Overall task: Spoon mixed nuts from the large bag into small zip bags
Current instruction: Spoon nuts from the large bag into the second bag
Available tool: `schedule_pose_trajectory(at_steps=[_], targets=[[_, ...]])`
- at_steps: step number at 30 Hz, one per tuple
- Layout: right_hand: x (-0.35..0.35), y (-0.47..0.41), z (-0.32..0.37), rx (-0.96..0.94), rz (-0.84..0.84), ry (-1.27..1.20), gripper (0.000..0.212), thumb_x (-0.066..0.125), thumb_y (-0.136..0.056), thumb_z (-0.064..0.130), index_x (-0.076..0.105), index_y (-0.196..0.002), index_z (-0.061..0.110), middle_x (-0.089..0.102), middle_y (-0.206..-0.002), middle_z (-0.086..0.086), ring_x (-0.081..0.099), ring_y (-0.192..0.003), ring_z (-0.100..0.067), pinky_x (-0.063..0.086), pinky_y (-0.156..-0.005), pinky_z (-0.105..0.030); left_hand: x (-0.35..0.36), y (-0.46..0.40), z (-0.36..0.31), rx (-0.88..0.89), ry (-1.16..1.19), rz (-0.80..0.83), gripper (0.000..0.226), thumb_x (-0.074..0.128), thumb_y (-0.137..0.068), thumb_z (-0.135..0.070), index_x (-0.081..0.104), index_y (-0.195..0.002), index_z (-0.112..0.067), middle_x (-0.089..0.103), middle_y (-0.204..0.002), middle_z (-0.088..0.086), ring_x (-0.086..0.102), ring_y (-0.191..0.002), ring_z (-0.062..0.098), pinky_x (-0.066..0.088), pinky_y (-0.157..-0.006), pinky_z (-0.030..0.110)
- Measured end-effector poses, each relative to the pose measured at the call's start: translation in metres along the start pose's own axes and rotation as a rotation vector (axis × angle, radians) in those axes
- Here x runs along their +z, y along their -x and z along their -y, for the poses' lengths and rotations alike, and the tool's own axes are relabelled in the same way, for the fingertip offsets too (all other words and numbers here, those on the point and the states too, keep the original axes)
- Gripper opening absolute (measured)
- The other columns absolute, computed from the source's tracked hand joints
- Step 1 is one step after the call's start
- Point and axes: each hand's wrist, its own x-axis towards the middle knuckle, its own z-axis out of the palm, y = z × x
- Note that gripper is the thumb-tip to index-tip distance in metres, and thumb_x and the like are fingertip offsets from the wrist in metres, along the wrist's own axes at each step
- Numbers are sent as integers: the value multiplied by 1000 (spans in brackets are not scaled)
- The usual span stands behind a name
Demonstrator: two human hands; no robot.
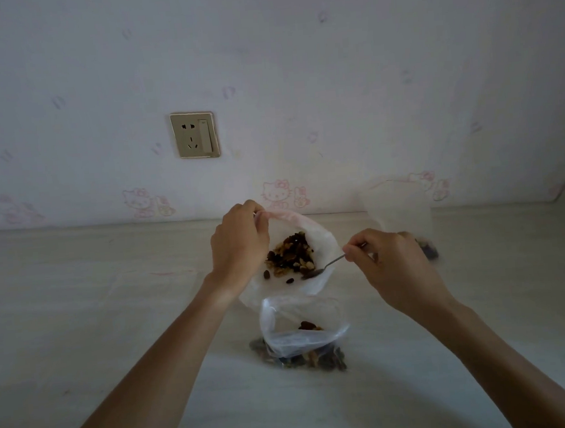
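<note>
Centrally, our left hand [239, 242] pinches the large translucent plastic bag [323, 241] open; our right hand [391, 259] pinches the thin metal spoon [325, 268]. Scoop shallowly, level, toward the small clear zip bag [303, 336].

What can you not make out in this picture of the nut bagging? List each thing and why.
- Head view: the spoon handle end, hidden inside the right hand.
- The large bag rim's left part, covered by the left hand.
- The bag behind the right hand: motion-blurred, contents unclear.

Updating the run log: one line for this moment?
left hand holds large bag open | right hand dips spoon into nuts | small zip bag partly filled
</note>
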Motion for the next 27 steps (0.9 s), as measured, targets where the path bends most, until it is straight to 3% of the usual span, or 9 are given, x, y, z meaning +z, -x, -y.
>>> schedule_pose_trajectory(at_steps=[4, 7, 9, 12, 13, 15, 17, 19, 27], targets=[[0, 0, 0, -3, -25, 73, 15, 63, -100, 25, 74, -98, 15, 50, -56, 19, 49, -48, -4, 40, -49, -27, -5, 4, 8, -51, -2, 16, 21, 49, -107, -32, 63, -107, -17, 65, -100, -3, 63, -86, 18, 50, -70, 34], [2, -1, 3, -1, -46, 26, 12, 64, -100, 22, 73, -97, 16, 50, -56, 20, 47, -45, -3, 36, -47, -25, -4, 6, 11, -87, -23, 61, 22, 50, -105, -34, 64, -108, -18, 66, -100, -5, 64, -85, 16, 49, -67, 33], [3, -3, 7, -8, -38, 26, 11, 64, -100, 22, 73, -97, 17, 57, -60, 17, 49, -46, -3, 35, -47, -25, -5, 5, 11, -115, -28, 114, 27, 53, -101, -41, 64, -113, -19, 67, -104, -4, 66, -89, 17, 51, -69, 33], [4, -6, 11, -12, -14, 59, 15, 62, -101, 25, 74, -98, 16, 72, -74, 4, 57, -53, -6, 48, -52, -30, -8, 3, 10, -125, -48, 243, 49, 60, -93, -58, 62, -127, -24, 66, -115, -4, 67, -102, 20, 53, -79, 35], [3, -6, 13, -10, -21, 51, 15, 62, -101, 25, 74, -97, 16, 74, -78, 3, 59, -55, -7, 52, -55, -33, -8, 3, 9, -118, -71, 266, 48, 62, -92, -60, 65, -124, -24, 67, -112, -5, 68, -101, 20, 51, -77, 34], [0, -6, 13, -9, -43, 12, 15, 62, -100, 27, 73, -95, 18, 75, -82, 3, 62, -58, -6, 56, -58, -36, -5, 2, 9, -107, -67, 260, 34, 60, -96, -55, 71, -94, -23, 68, -86, -8, 68, -82, 19, 45, -64, 29], [-2, -6, 13, -5, -34, -28, 16, 62, -100, 29, 73, -93, 20, 75, -80, 8, 64, -61, -5, 58, -61, -37, -2, 4, 8, -90, -23, 227, 46, 56, -101, -45, 55, -64, -19, 53, -59, -7, 55, -57, 17, 34, -52, 27], [-2, -6, 11, 12, 4, -46, 16, 63, -99, 31, 71, -89, 24, 74, -77, 12, 66, -65, -4, 59, -64, -37, 0, 7, 8, -55, 35, 192, 51, 56, -104, -39, 43, -58, -22, 44, -53, -8, 42, -49, 12, 29, -49, 27], [18, -8, 1, 145, -40, -127, 17, 64, -100, 24, 75, -89, 16, 75, -78, 7, 70, -72, -10, 61, -72, -41, -1, 15, 10, 10, 164, 139, 26, 57, -104, -39, 67, -81, -34, 57, -59, -13, 53, -52, 5, 33, -51, 18]])
